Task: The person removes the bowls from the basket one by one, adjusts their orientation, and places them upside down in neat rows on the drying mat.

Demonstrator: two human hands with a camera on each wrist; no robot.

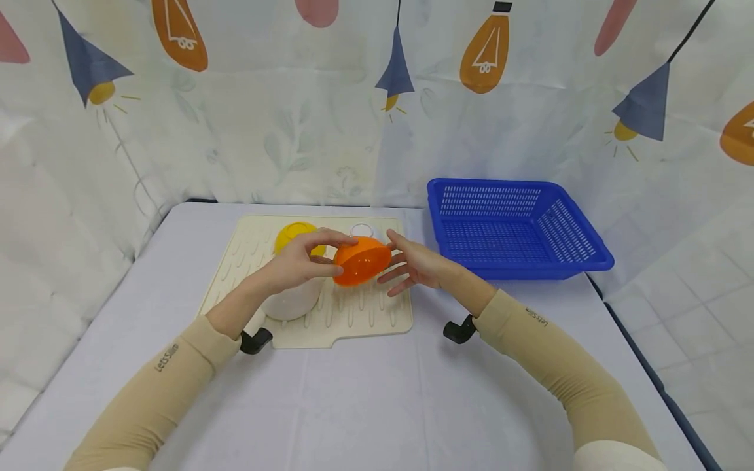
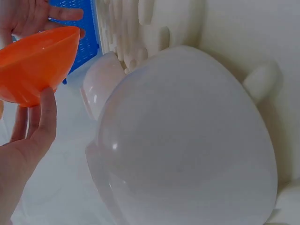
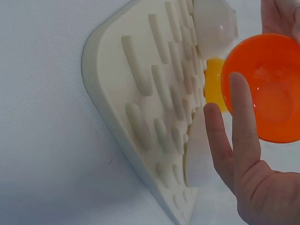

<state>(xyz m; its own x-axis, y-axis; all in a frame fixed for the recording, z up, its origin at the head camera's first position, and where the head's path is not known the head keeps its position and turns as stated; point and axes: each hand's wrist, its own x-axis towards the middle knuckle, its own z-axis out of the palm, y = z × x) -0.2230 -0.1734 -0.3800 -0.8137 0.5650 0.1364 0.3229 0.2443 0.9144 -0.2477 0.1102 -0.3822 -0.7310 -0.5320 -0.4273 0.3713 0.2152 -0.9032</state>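
Note:
My left hand (image 1: 303, 258) grips an orange bowl (image 1: 362, 261) by its side, holding it tilted above the ribbed cream drying mat (image 1: 359, 324). Close to the bowl's right side is my right hand (image 1: 418, 261), its fingers spread; whether a fingertip touches the rim I cannot tell. A white bowl (image 2: 187, 140) lies upside down on the mat, partly behind the left hand in the head view. Farther back sits a yellow bowl (image 1: 292, 232), partly covered by that hand. Another white bowl (image 2: 104, 79) rests on the mat, mostly hidden by the orange one in the head view.
A blue perforated basket (image 1: 489, 268) stands at the back right, beside the mat. White cloth (image 1: 365, 405) covers the table. Behind it hangs a curtain (image 1: 330, 131) printed with lamps and bulbs.

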